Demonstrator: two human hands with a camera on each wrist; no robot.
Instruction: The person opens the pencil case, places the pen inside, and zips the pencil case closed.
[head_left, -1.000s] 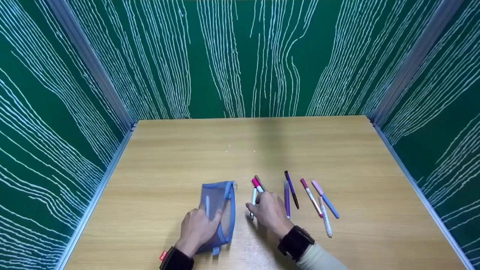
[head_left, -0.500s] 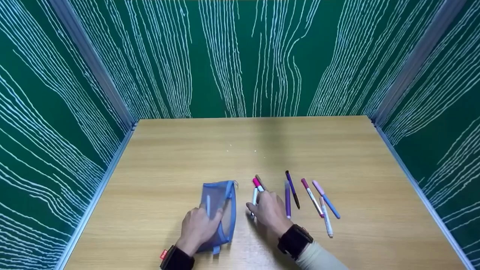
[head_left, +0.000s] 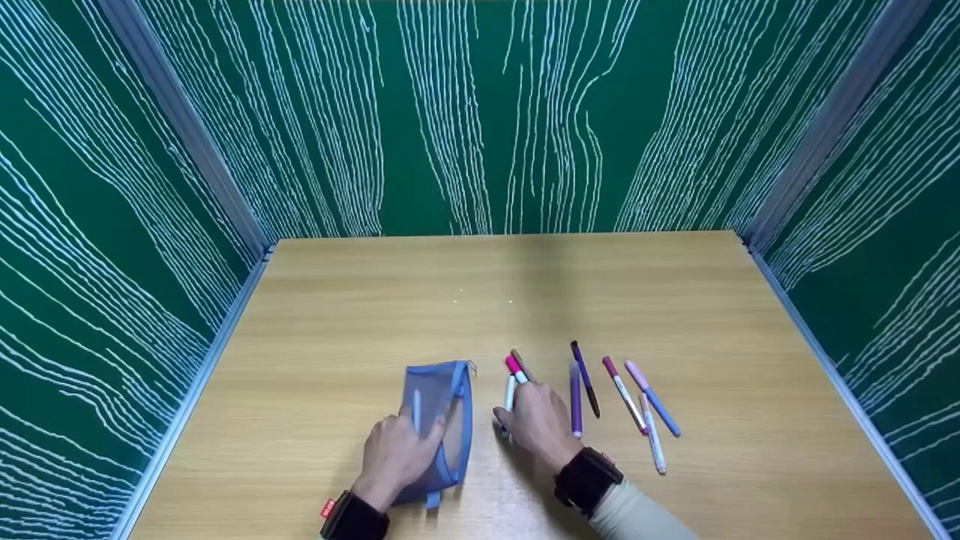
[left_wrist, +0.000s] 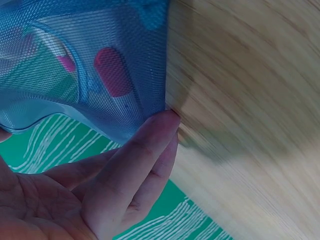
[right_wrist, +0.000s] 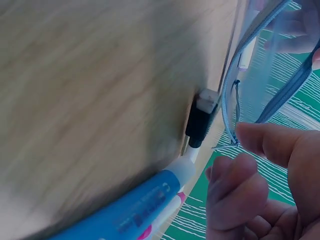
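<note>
My left hand (head_left: 397,454) holds a blue mesh pencil case (head_left: 463,427) flat on the table, thumb over its near side. Through the mesh in the left wrist view, a red-capped marker (left_wrist: 114,72) and a pink-tipped marker (left_wrist: 65,61) show. To the right of the case, my right hand (head_left: 541,421) hovers low over a pink-capped marker (head_left: 514,367), a brown pen (head_left: 523,364) and a pale marker (head_left: 509,394), partly hiding them. Its fingers are loosely bent. In the right wrist view a blue-barrelled marker (right_wrist: 127,202) lies beyond the fingers, with nothing visibly gripped.
Right of the hand lie a purple marker (head_left: 575,397), a dark pen (head_left: 585,379), a maroon-capped marker (head_left: 624,394), a lavender-and-blue marker (head_left: 652,399) and a white marker (head_left: 652,435). Green walls with white lines (head_left: 450,120) enclose the wooden table (head_left: 360,300).
Almost nothing differs. The view shifted slightly between the two earlier frames; both hands, the pencil case and the pens keep their places.
</note>
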